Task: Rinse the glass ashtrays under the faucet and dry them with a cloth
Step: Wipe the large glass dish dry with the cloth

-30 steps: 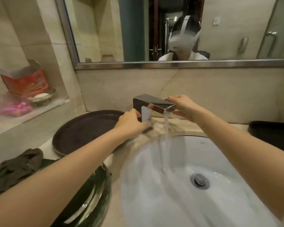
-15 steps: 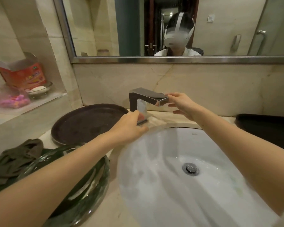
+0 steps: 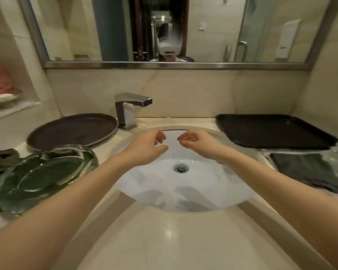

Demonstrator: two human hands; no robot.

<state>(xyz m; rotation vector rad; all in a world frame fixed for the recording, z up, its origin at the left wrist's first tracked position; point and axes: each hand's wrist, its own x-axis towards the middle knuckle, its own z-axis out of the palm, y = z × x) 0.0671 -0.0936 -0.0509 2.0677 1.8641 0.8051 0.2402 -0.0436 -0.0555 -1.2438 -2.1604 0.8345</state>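
Hands point(image 3: 171, 146) off faucet point(image 3: 132, 108), empty over sink point(image 3: 232, 193); glass ashtray point(image 3: 41, 176) far left.

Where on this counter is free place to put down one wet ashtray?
Bare patches: the front counter strip below the sink, and the black tray on the right. Crowded: the left side, with the glass ashtray, cloth and round tray.

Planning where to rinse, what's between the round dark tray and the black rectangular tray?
Head view: the faucet, the white sink, and both empty hands above it.

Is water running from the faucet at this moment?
No, the faucet shows no stream, and both the left hand and right hand hang empty over the sink.
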